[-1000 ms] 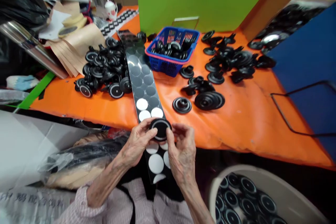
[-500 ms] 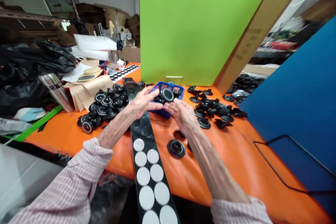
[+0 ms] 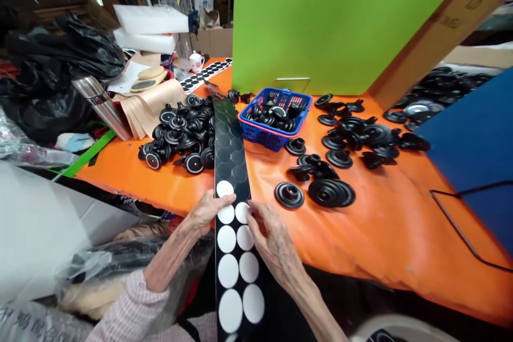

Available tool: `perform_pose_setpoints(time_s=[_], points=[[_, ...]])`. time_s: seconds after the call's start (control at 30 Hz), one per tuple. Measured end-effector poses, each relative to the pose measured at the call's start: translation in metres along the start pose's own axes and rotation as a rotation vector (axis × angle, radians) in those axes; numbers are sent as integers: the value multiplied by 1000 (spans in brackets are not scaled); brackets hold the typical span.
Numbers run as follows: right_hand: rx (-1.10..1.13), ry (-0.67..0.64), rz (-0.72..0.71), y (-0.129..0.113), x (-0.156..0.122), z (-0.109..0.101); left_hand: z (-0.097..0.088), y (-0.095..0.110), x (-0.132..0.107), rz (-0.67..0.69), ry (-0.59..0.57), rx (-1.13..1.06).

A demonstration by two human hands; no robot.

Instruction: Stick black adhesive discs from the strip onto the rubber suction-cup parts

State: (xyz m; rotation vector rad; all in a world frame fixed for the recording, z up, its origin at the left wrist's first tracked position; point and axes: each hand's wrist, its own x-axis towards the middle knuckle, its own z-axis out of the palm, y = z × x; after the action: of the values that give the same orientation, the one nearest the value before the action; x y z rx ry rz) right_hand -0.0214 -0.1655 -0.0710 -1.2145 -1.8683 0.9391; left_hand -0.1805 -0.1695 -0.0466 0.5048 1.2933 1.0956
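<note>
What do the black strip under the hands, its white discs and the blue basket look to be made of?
The black strip looks like glossy plastic film or coated backing paper: it mirrors light and drapes off the table. The white discs seem matte stickers or pads, flat. The blue basket is likely moulded plastic: lattice walls, pink rim.

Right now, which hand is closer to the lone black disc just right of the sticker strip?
Right. The right hand sits on the sticker strip at its disc-side edge, close to the black disc; the left hand is across the strip, on its far edge.
</note>
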Motion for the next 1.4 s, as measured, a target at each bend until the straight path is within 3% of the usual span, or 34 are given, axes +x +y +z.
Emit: perform_pose_setpoints(time_s=[0.17, 0.33, 0.43, 0.5, 0.6, 0.63, 0.67, 0.77, 0.8, 0.9, 1.0, 1.13, 1.27, 1.33, 1.4], points=[[-77, 85, -147, -10, 12, 8, -8, 6, -15, 32, -124, -16], [-1, 94, -125, -14, 19, 10, -15, 3, -20, 53, -18, 42], [8, 160, -41, -13, 19, -1, -19, 6, -23, 8, -33, 134], [-11, 210, 3, -12, 14, -10, -22, 11, -28, 93, 98, 276], [4, 214, -35, -15, -1, -12, -19, 20, -35, 399, 506, 535], [21, 213, -64, -16, -7, -10, -15, 22, -37, 439, 510, 585], [38, 211, -93, -19, -12, -8, -10, 24, -37, 421, 411, 601], [128, 198, -116, -26, -22, -4, 13, 28, -33, 218, -76, 485], [189, 200, -76, -27, -23, -6, 22, 28, -30, 187, -153, 434], [466, 236, 182, -25, -23, -20, 48, 29, -20, 182, -254, 396], [609, 363, 365, -13, -20, -41, 70, 27, -6, 267, -265, 651], [585, 526, 400, 4, -24, -65, 96, 14, 24, 532, -60, 936], [585, 453, 410, 10, -37, -82, 112, 5, 53, 689, -204, 1130], [568, 416, 416, 10, -43, -89, 112, 9, 57, 661, -261, 1027], [545, 409, 412, 8, -48, -95, 105, 15, 53, 456, -344, 747]])
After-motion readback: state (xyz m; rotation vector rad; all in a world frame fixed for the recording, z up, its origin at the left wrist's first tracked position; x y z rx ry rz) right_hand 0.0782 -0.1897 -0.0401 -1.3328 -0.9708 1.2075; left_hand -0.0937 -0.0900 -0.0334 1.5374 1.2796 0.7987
